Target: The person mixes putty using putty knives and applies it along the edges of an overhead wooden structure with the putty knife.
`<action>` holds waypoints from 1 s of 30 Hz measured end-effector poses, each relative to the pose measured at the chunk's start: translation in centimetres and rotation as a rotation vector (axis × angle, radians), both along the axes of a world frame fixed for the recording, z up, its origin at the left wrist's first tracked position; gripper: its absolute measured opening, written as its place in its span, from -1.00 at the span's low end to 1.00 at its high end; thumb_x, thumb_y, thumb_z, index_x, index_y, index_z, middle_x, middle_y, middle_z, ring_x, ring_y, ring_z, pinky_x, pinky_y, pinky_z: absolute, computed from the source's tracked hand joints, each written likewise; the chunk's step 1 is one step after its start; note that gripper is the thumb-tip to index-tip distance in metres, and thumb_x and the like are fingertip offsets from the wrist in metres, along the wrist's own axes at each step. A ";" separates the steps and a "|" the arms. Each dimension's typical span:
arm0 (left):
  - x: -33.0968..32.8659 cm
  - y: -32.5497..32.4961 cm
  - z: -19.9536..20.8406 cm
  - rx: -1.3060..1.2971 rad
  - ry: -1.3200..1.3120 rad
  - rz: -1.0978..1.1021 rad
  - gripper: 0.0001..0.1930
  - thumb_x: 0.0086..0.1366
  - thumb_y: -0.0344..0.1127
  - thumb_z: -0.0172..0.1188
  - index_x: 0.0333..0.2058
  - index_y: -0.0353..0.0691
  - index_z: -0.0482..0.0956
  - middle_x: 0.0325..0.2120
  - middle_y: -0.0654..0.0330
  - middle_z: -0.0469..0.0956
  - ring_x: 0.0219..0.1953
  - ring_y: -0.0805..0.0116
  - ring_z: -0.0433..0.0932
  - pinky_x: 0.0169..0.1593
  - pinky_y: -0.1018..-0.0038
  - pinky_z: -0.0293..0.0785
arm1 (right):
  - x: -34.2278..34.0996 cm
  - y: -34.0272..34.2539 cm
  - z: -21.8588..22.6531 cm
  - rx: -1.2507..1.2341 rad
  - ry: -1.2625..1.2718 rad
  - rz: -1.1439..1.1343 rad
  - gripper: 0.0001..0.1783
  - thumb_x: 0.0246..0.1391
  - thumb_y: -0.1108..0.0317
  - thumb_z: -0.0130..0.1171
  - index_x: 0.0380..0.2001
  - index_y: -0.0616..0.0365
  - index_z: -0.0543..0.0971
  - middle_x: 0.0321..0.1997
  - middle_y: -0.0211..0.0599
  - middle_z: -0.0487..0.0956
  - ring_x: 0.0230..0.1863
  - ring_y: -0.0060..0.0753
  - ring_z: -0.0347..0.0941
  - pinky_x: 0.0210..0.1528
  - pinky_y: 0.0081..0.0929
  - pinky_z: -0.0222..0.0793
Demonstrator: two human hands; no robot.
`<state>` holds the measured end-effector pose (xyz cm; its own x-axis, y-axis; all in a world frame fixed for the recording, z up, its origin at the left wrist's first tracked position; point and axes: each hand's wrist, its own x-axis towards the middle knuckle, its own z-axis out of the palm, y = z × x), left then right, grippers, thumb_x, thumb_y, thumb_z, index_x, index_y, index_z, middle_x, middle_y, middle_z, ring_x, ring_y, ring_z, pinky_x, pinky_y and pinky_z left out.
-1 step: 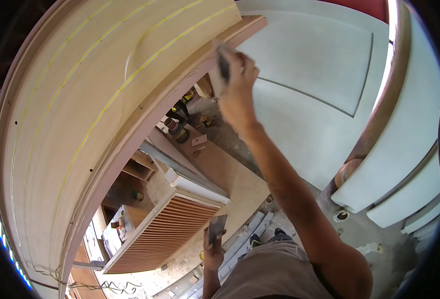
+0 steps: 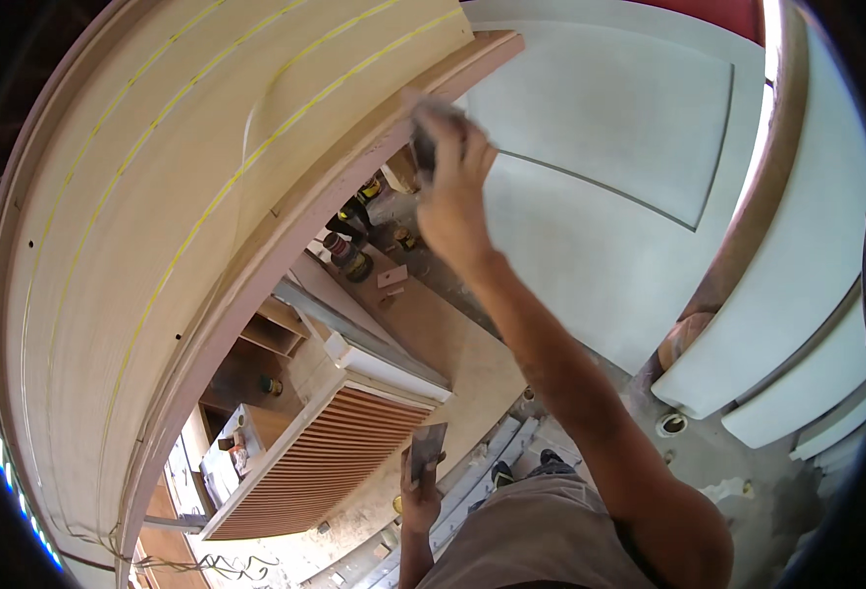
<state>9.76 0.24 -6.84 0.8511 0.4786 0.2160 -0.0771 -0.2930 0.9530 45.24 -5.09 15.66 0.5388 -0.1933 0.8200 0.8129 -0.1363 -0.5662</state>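
My right hand is raised at the edge of the large pale wooden panel, closed on a dark, flat scraper-like tool. The tool is smeared by motion and its front end overlaps the pinkish edge strip of the panel; whether it touches, I cannot tell. Yellow lines run along the panel's face. Low in front of my body, my left hand holds a grey rectangular scraper upright, its fingers wrapped round the lower part.
Beneath the panel stands a cabinet with a slatted wooden front. Bottles and small pieces lie on a board beyond it. A big white panel fills the right, with curved white boards beside it. Loose cables hang at lower left.
My right hand and its tool have shifted slightly left and down along the panel's edge. The left hand and its scraper stay where they were.
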 end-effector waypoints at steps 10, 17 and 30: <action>0.0 -1.2 1.8 -0.121 0.091 0.083 -0.67 0.44 -0.51 -0.10 0.14 -0.43 0.28 -0.01 0.02 0.45 -0.02 0.23 0.58 0.07 0.40 0.49 | -0.1 -3.8 -0.2 -0.037 0.082 0.044 -0.21 -0.14 0.78 0.03 0.22 0.00 0.33 0.20 0.06 0.21 0.18 0.21 0.11 0.26 -0.01 0.08; -0.2 -0.7 0.9 -0.266 0.068 0.078 -0.57 0.48 -0.25 -0.06 0.23 -0.29 0.25 0.11 0.06 0.43 0.04 0.16 0.54 0.09 0.24 0.48 | 1.4 1.1 -2.1 -0.059 0.020 -0.031 -0.24 -0.14 0.77 0.04 0.22 0.14 0.26 0.24 0.15 0.15 0.23 0.23 0.04 0.30 0.00 -0.03; 1.3 -0.4 1.0 -0.926 -0.100 0.114 -0.53 0.42 -0.05 -0.06 0.18 -0.17 0.32 0.00 0.11 0.53 -0.02 0.13 0.57 -0.18 0.08 0.66 | 3.9 -5.0 1.0 -0.158 0.145 -0.072 -0.39 0.05 0.61 0.02 0.22 0.07 0.33 0.15 0.08 0.27 0.11 0.18 0.17 0.21 -0.03 0.12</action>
